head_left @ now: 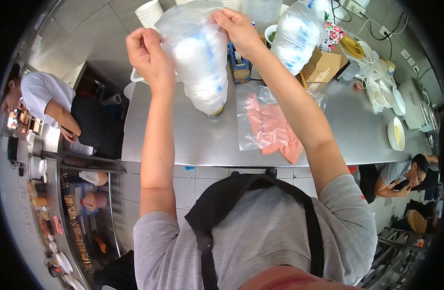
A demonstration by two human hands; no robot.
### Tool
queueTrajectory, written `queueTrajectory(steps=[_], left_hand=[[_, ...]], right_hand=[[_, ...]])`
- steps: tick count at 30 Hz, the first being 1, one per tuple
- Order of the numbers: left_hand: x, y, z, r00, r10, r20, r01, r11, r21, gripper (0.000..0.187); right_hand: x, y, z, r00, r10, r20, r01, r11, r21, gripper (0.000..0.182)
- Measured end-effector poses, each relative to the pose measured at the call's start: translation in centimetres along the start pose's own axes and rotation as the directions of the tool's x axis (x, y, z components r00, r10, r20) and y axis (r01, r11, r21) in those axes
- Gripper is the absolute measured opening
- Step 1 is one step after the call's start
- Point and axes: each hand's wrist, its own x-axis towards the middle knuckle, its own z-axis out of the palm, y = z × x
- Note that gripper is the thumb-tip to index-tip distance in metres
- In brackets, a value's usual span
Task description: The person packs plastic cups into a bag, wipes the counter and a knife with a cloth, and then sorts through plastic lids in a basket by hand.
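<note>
A tall bundle of translucent plastic bags point(202, 72) with blue print stands on the steel table, narrowing to a small yellowish base. My left hand point(152, 53) is closed in a pinch on the left edge of the top plastic bag point(188, 17). On the opposite edge, my right hand point(239, 33) pinches the same film between thumb and fingers. Both arms reach forward, with the film spread between the hands. Below my right forearm lies a clear bag with pink cloth point(270, 125), partly hidden by that arm.
A second bag bundle point(297, 38) stands at the back right beside an open cardboard box point(323, 66). Paper cups point(149, 13) are stacked at the back left. A white bowl point(396, 134) sits at the steel table's point(202, 145) right end. People stand at left point(48, 89) and right point(393, 176).
</note>
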Motion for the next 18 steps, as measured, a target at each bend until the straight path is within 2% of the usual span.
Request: queueTrajectory(steps=[2,3,5,6,7,8,9,10,11,12,13,14,15,16,17,18], left_hand=[[-1.5,1.0,1.0,0.941,0.337,0.015,-0.331,0.913,0.239,0.063],[-1.9,1.6,1.8,0.934,0.356,0.021,-0.35,0.907,0.236,0.063],[-3.8,2.1,3.0,0.903,0.428,-0.026,-0.406,0.874,0.268,0.051],[-3.3,1.7,3.0,0.927,0.365,-0.082,-0.344,0.918,0.197,0.041],[-3.3,1.5,2.7,0.927,0.365,-0.086,-0.344,0.918,0.197,0.041],[-3.2,1.6,2.1,0.999,0.026,-0.034,-0.027,0.999,-0.028,0.038],[-3.1,1.8,1.7,0.952,-0.293,0.091,0.306,0.925,-0.223,0.035],[-3.0,1.9,1.3,0.951,-0.296,0.092,0.309,0.925,-0.222,0.035],[-2.8,2.0,1.1,0.975,-0.21,0.07,0.218,0.964,-0.152,0.031],[-2.8,2.1,1.0,0.991,-0.119,0.056,0.123,0.989,-0.08,0.026],[-2.7,2.1,1.1,0.991,-0.121,0.055,0.125,0.989,-0.08,0.026],[-2.5,2.0,1.4,0.997,0.074,0.006,-0.074,0.997,0.001,0.028],[-2.5,1.8,1.7,0.963,0.269,-0.026,-0.266,0.96,0.09,0.03],[-2.6,1.6,1.8,0.963,0.268,-0.028,-0.265,0.96,0.09,0.03],[-2.8,1.3,1.8,0.941,0.34,-0.007,-0.337,0.936,0.096,0.038],[-2.9,1.2,2.1,0.912,0.41,0.016,-0.41,0.907,0.101,0.046]], right_hand=[[-0.5,0.8,-0.1,0.999,-0.037,0.009,0.033,0.956,0.29,0.047],[-0.5,0.4,0.2,0.998,-0.057,0.01,0.052,0.957,0.286,0.047],[-2.2,0.6,1.0,0.979,-0.2,0.031,0.173,0.908,0.382,0.036],[-1.7,0.1,1.3,0.975,-0.219,0.036,0.19,0.906,0.378,0.036],[-1.7,-0.3,1.6,0.962,-0.273,0.006,0.262,0.93,0.258,0.038],[-1.8,-0.6,1.8,0.947,-0.322,-0.018,0.321,0.937,0.134,0.042],[-1.6,-0.6,1.5,0.947,-0.319,-0.019,0.319,0.938,0.135,0.042],[-1.2,-0.7,1.0,0.967,-0.254,-0.025,0.255,0.964,0.08,0.049],[-0.7,-0.7,0.6,0.982,-0.187,-0.034,0.188,0.982,0.024,0.058],[-0.3,-0.6,0.4,0.982,-0.185,-0.035,0.186,0.982,0.025,0.058],[0.0,-0.4,0.2,0.992,-0.119,-0.048,0.123,0.99,0.075,0.062],[0.2,-0.2,0.1,0.997,-0.052,-0.057,0.059,0.99,0.126,0.066],[0.0,-0.6,0.3,0.997,-0.05,-0.055,0.056,0.99,0.126,0.066],[-0.5,-1.6,0.7,0.989,-0.148,-0.022,0.149,0.964,0.222,0.061],[-0.9,-2.2,1.1,0.969,-0.249,0.0,0.236,0.918,0.319,0.056],[-1.2,-2.0,1.1,0.968,-0.25,0.0,0.237,0.918,0.318,0.056]])
